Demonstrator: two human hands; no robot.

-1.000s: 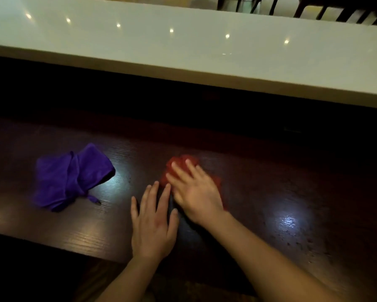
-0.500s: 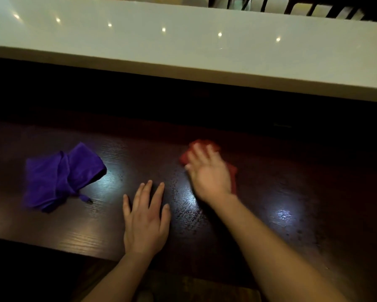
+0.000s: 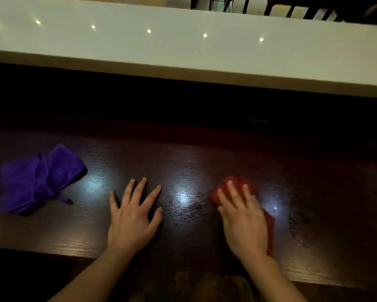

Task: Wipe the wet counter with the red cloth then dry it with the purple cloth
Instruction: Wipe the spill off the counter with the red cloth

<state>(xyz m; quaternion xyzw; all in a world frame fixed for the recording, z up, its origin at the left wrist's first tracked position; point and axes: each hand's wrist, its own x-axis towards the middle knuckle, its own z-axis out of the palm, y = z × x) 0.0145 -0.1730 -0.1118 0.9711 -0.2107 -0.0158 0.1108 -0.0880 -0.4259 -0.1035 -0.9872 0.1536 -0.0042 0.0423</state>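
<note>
Pressing the red cloth (image 3: 235, 188) flat under the right hand (image 3: 244, 221) on the wet counter (image 3: 183, 162) — fingers spread, nothing clamped — with the purple cloth (image 3: 37, 179) well off left, nearer the left hand (image 3: 132, 216), splayed flat and empty.

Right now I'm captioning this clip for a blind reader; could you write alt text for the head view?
A right hand presses a crumpled red cloth flat on a dark, glossy wooden counter, while the left hand rests open beside it. A bunched purple cloth lies untouched at far left.
</note>
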